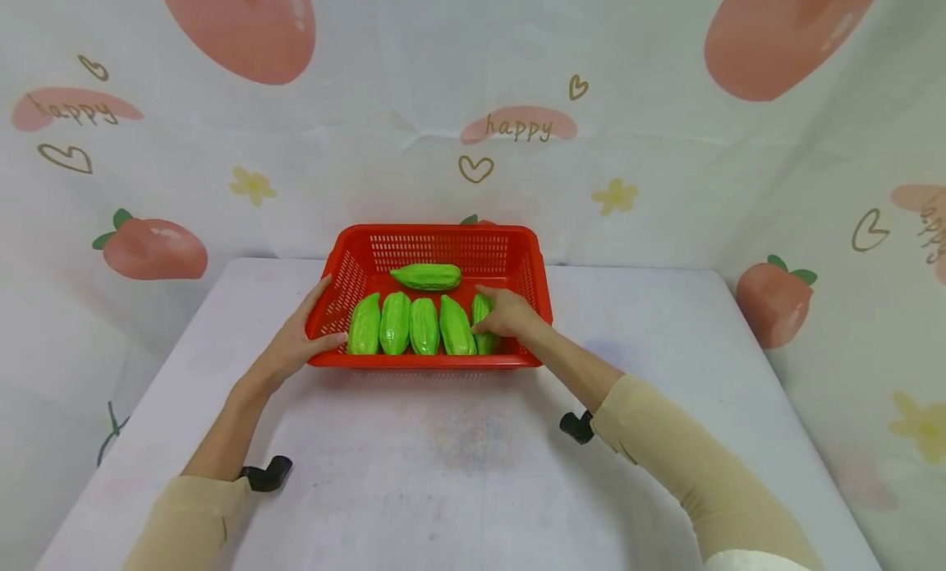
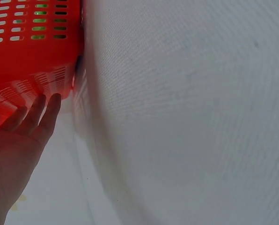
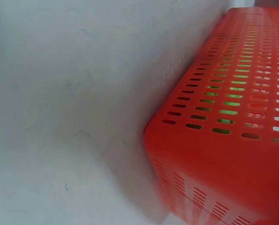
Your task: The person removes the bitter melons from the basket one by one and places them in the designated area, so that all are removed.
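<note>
A red plastic basket [image 1: 429, 361] with slotted walls stands on the white table and holds several glossy green ribbed bitter melons. One bitter melon [image 1: 426, 277] lies crosswise at the back; the others, such as this bitter melon [image 1: 395, 323], stand side by side along the front. My left hand [image 1: 296, 337] holds the basket's left side, thumb over the rim and fingers along the outer wall, as the left wrist view shows. Reaching inside over the right side, my right hand [image 1: 510, 312] grips the rightmost bitter melon [image 1: 484, 312] between thumb and fingers, partly covering it.
A white cloth backdrop [image 1: 414, 177] printed with fruit, hearts and flowers hangs close behind the basket. The white table [image 1: 429, 472] stretches out in front and to both sides. Black wrist mounts [image 1: 269, 474] show at both forearms. The right wrist view shows the basket's outer wall [image 3: 214, 154].
</note>
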The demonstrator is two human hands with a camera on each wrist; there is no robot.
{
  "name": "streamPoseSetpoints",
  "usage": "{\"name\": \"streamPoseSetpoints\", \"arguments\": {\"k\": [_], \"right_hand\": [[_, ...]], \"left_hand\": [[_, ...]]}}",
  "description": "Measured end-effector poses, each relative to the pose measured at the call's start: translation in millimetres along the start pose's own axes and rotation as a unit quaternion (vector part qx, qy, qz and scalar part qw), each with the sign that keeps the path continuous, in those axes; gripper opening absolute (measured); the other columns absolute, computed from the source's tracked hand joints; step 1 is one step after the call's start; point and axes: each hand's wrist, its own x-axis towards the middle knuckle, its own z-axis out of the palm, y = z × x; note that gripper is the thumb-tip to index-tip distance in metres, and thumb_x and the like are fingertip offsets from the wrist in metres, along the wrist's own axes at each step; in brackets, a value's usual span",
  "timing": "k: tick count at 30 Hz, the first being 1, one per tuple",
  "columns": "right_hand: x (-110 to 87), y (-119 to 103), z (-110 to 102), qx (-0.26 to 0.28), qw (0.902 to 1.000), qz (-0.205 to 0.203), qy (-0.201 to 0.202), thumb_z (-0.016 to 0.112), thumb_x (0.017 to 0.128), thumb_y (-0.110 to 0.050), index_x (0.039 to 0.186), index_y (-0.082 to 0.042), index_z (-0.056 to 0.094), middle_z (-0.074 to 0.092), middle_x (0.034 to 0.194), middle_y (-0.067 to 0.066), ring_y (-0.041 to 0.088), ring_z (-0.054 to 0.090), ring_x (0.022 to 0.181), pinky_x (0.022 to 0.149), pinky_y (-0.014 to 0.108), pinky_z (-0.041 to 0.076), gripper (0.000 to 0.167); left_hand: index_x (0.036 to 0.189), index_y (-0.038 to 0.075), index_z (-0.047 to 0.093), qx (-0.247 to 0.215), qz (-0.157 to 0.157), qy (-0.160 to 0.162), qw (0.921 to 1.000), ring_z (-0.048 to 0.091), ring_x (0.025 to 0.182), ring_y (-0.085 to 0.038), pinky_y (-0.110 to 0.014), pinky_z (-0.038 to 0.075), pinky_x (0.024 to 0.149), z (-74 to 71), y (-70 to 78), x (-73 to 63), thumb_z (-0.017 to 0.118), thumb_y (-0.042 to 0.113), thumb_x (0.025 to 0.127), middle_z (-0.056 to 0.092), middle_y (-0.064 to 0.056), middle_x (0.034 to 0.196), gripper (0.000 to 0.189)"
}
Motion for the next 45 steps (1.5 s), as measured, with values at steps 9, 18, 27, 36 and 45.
{"name": "streamPoseSetpoints", "arguments": {"k": [9,18,27,36,45], "right_hand": [[2.0,0,-7,0.016,0.999,-0.042,-0.006,0.078,0.084,-0.014,0.153,-0.02,0.041,0.049,0.144,0.012,0.027,0.047,0.12,0.095,0.037,0.051,0.079],[1.4,-5,-19,0.049,0.9964,-0.064,-0.024,0.078,0.084,-0.017,0.153,-0.022,0.04,0.053,0.138,0.01,0.025,0.049,0.116,0.091,0.035,0.053,0.08],[-5.0,-2,-33,0.087,0.9917,-0.089,-0.031,0.08,0.083,-0.019,0.153,-0.021,0.039,0.051,0.134,0.01,0.025,0.052,0.115,0.089,0.036,0.054,0.08],[-7.8,5,-48,0.162,0.9788,-0.12,-0.035,0.077,0.086,-0.019,0.154,-0.018,0.034,0.044,0.144,0.014,0.027,0.055,0.116,0.087,0.037,0.056,0.081],[-12.6,16,-66,0.202,0.9701,-0.13,-0.036,0.075,0.088,-0.021,0.156,-0.025,0.033,0.039,0.147,0.013,0.026,0.06,0.111,0.088,0.036,0.055,0.08]], "left_hand": [[0.161,0.033,0.006,-0.016,0.003,0.003,0.9999,0.036,0.13,-0.038,-0.041,0.041,0.098,2.8,-3.4,-2.5,0.067,0.026,0.093,0.02,-0.016,0.16,0.091],[0.16,0.036,0.006,-0.016,-0.001,0.012,0.9998,0.036,0.131,-0.037,-0.04,0.042,0.098,1.0,-2.8,-4.6,0.065,0.028,0.094,0.02,-0.015,0.161,0.089],[0.159,0.039,0.005,-0.017,-0.004,0.015,0.9997,0.035,0.132,-0.038,-0.038,0.043,0.096,3.1,-1.7,-1.3,0.065,0.028,0.094,0.018,-0.014,0.162,0.089],[0.16,0.037,0.007,-0.022,-0.001,0.017,0.9996,0.034,0.135,-0.037,-0.033,0.043,0.095,4.9,-1.6,-0.4,0.064,0.029,0.094,0.019,-0.012,0.162,0.088],[0.16,0.034,0.009,-0.033,0.001,0.016,0.9993,0.034,0.136,-0.036,-0.027,0.044,0.093,6.1,-0.2,-1.0,0.064,0.026,0.094,0.021,-0.012,0.161,0.086]]}}
